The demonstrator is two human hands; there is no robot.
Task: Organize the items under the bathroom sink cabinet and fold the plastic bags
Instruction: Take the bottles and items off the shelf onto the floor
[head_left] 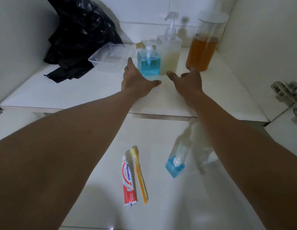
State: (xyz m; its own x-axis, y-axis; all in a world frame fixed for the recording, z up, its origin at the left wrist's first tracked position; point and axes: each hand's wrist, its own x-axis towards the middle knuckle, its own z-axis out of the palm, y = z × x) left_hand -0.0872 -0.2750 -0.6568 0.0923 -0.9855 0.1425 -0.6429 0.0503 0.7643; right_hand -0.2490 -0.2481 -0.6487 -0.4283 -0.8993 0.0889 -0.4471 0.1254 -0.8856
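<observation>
Both bare arms reached up the middle of the frame into the white cabinet (pixel 64 90). The left hand (pixel 137 78) was open, fingers straight and thumb spread wide, lying along the left side of the blue soap bottle (pixel 148 63); I couldn't tell whether it actually touched the bottle. The right hand (pixel 189 82) was open as well, fingers splayed. Its thumb pointed at the foot of the pale pump bottle (pixel 169 53), and one fingertip was at the base of the tall amber jar (pixel 201 53).

Those three stood in a row on the cabinet floor just above centre. The blue bottle was pressed against the pale one, and the amber jar stood a little apart toward the right. Just left of the blue bottle sat a clear plastic tub (pixel 109 60). Behind it, in the upper left, the black plastic bag (pixel 81 37) was heaped loose and crumpled against the cabinet wall, not folded.

On the glossy floor tile in the lower centre a toothpaste tube (pixel 129 180) and an orange toothbrush (pixel 141 176) lay side by side, almost touching. A metal hinge (pixel 285 92) showed at the right edge.
</observation>
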